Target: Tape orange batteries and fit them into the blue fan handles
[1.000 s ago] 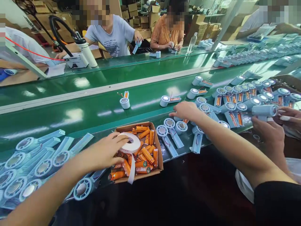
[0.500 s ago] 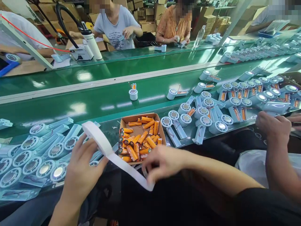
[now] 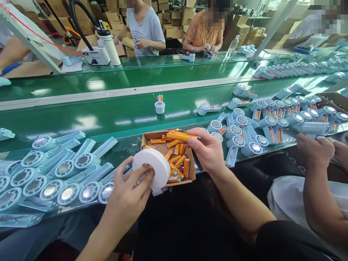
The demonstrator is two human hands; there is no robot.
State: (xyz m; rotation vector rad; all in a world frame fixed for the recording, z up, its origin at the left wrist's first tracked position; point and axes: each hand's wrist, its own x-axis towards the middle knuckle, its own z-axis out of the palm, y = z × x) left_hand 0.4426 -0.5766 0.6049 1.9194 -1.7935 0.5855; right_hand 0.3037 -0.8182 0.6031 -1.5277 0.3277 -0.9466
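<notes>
**Tape roll in left, one battery in right**

Left hand [image 3: 127, 197]: my grip is closed around the white tape roll [image 3: 151, 167], fingers on its face and rim, held just over the near-left corner of the cardboard box [image 3: 190, 170]. Half a second ago the tape ran out as a long strip between both my hands; now it sits wound up, with only a short tab [image 3: 157, 192] hanging below the roll.

Right hand [image 3: 208, 150]: my grip pinches one orange battery [image 3: 181, 136], held level above the far edge of the box. Half a second ago this hand held the free tape end, lower and nearer to me.

Box: on the green counter [image 3: 108, 119], in front of me, still part-filled with loose orange batteries [image 3: 176, 161].

Left of box: pale blue fan housings [image 3: 62, 170], lying in overlapping rows on the counter.

Right of box: more fan housings [image 3: 244, 134], some with orange batteries fitted.

Far right: a co-worker's hand [image 3: 315, 150] at the counter edge, beside one housing [image 3: 312, 127].

Belt beyond: one lone fan part [image 3: 160, 106], upright, now nearer the frame's centre.
</notes>
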